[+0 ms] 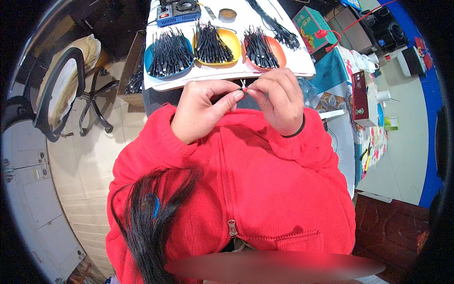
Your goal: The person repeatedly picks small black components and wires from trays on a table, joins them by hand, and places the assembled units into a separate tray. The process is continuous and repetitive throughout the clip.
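My left hand (202, 105) and my right hand (280, 100) meet at the near edge of the white table, just in front of my chest. Both are closed in a pinch on the thin wire end of a cable (244, 88), where a black, a red and a whitish strand show. The fingers hide the rest of that cable. Beyond my hands stand a blue plate (150, 66), a yellow plate (232, 41) and an orange plate (278, 47), each heaped with short black cables.
At the back of the table sit a blue soldering station (178, 20) and a small round tin (227, 15). More black cables (279, 33) lie at the back right. A green carton (312, 28) stands right of the table. An office chair (61, 90) is at left.
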